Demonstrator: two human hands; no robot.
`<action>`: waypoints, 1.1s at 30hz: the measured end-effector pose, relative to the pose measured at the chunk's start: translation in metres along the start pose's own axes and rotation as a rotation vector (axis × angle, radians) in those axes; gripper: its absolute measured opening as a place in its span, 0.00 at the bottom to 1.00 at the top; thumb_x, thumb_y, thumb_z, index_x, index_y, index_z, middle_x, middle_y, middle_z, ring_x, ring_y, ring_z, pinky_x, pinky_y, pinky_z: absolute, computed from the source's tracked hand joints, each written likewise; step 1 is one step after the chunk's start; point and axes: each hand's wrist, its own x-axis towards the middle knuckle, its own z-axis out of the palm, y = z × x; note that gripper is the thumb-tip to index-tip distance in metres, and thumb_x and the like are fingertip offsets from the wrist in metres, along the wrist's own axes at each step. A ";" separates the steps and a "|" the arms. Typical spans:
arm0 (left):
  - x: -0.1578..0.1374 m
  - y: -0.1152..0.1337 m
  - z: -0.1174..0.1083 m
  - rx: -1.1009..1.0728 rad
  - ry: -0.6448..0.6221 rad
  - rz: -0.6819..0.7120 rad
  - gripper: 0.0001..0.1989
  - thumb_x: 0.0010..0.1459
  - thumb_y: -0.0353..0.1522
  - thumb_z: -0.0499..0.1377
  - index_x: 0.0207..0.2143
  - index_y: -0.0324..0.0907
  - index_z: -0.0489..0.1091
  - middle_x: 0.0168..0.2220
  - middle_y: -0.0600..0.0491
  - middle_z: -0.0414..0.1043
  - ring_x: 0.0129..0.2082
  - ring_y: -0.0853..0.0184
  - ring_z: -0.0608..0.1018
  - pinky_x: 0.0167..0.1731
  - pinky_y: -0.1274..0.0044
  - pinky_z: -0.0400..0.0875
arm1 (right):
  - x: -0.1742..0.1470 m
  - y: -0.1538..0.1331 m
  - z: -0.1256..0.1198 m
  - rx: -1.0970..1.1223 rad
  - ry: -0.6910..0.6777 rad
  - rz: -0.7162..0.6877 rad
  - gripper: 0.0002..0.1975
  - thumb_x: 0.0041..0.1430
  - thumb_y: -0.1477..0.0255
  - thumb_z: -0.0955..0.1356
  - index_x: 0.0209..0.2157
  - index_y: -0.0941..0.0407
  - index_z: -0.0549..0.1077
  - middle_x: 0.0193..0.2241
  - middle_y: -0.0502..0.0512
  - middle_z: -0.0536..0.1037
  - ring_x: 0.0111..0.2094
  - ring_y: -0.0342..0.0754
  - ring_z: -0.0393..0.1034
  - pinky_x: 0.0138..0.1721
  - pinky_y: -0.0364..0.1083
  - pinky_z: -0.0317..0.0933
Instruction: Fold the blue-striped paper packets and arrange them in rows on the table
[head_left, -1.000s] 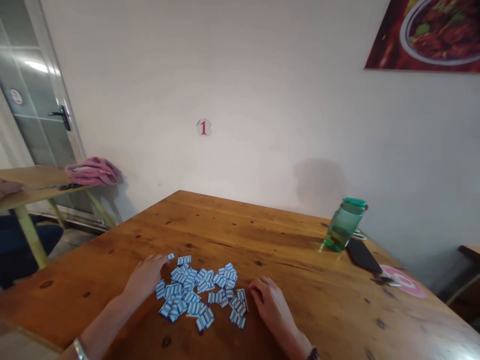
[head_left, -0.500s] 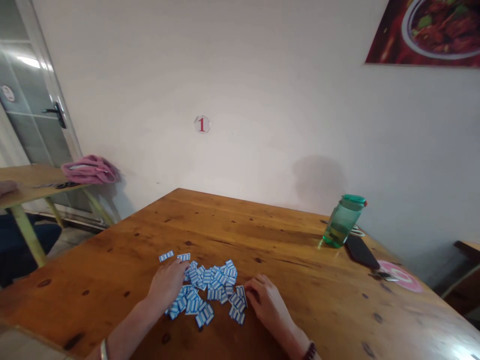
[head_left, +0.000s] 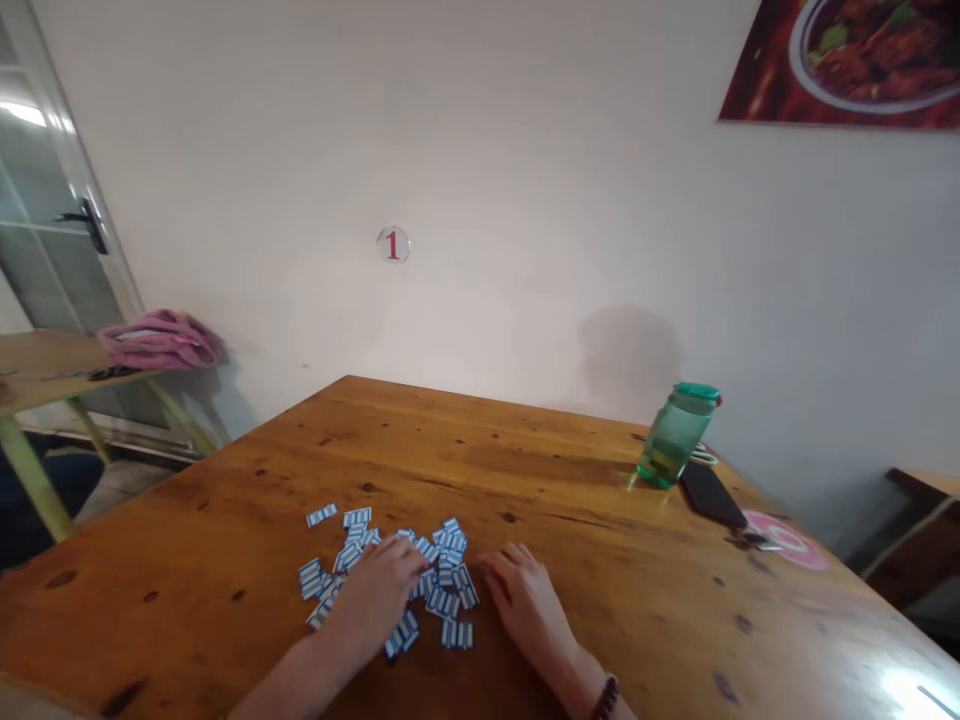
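Many small white cards or tiles with blue stripes lie in a loose, overlapping heap on the wooden table. My left hand rests palm down over the middle of the heap, hiding the pieces under it, its fingers loosely bent and touching them. Just right of the heap, my right hand lies low over the tabletop with fingers curved and a dark beaded bracelet at its wrist. A small gap shows between it and the nearest pieces. I see nothing held in either hand.
Toward the far right stand a green water bottle and, beside it, a black phone. Keys lie on a pink disc. Another table at the left bears a pink cloth bundle. The wall rises behind.
My left hand has moved right, from the heap's left side onto its middle. Pieces have shifted and spread. My right hand now sits slightly apart from them. The view has turned slightly right.
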 end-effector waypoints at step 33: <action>0.036 0.008 0.018 -0.097 0.036 0.058 0.15 0.54 0.24 0.46 0.34 0.43 0.71 0.36 0.51 0.73 0.39 0.63 0.70 0.39 0.72 0.58 | 0.003 0.008 -0.004 0.008 0.032 0.021 0.17 0.54 0.82 0.58 0.36 0.52 0.73 0.33 0.53 0.72 0.37 0.47 0.62 0.37 0.42 0.55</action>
